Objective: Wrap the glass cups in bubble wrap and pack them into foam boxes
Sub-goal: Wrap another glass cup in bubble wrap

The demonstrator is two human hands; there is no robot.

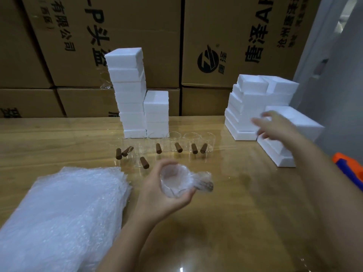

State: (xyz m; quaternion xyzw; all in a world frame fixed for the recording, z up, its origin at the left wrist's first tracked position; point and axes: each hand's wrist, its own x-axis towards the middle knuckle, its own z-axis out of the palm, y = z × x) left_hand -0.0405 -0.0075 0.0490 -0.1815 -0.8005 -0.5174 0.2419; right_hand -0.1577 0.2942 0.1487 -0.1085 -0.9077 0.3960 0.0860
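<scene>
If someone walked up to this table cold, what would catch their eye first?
The left hand holds a bubble-wrapped glass cup at centre front, while the blurred right hand stretches toward the foam box stacks at the right. A taller foam box tower stands behind a row of bare glass cups with brown handles.

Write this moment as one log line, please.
left hand: holds wrapped cup | right hand: open, blurred, near foam boxes | bare cups: standing on table | step: cup not yet boxed

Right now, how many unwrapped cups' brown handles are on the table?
8 brown handles: three clustered left, two overlapping so perhaps miscounted; one nearest the camera; four in a row rightward.
</scene>
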